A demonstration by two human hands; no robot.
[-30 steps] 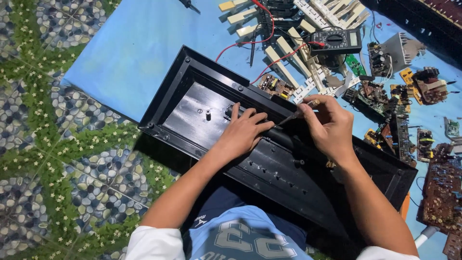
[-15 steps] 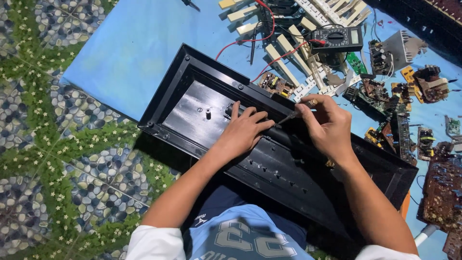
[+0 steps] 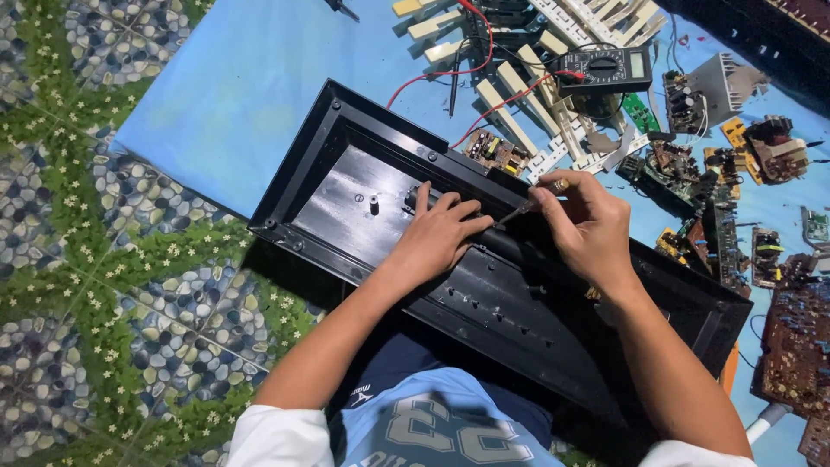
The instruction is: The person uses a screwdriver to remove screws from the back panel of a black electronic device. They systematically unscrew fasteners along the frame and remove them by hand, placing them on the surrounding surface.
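Right hand (image 3: 588, 227) is pinching a thin screwdriver (image 3: 517, 212); left hand (image 3: 439, 235) is pressing flat, ungripping, on the black casing (image 3: 484, 294) at frame centre.
Circuit boards (image 3: 692, 173) and a multimeter (image 3: 603, 69) are crowding the blue sheet (image 3: 225, 95), upper right.

There is just one camera, worn on the person's head, and it looks almost straight down. It sits close above the two hands, the left hand (image 3: 441, 232) and the right hand (image 3: 592, 227), which show near the middle over a black case (image 3: 346, 186). A blue sheet (image 3: 233, 95) fills the top and a patterned floor (image 3: 95, 285) the left.
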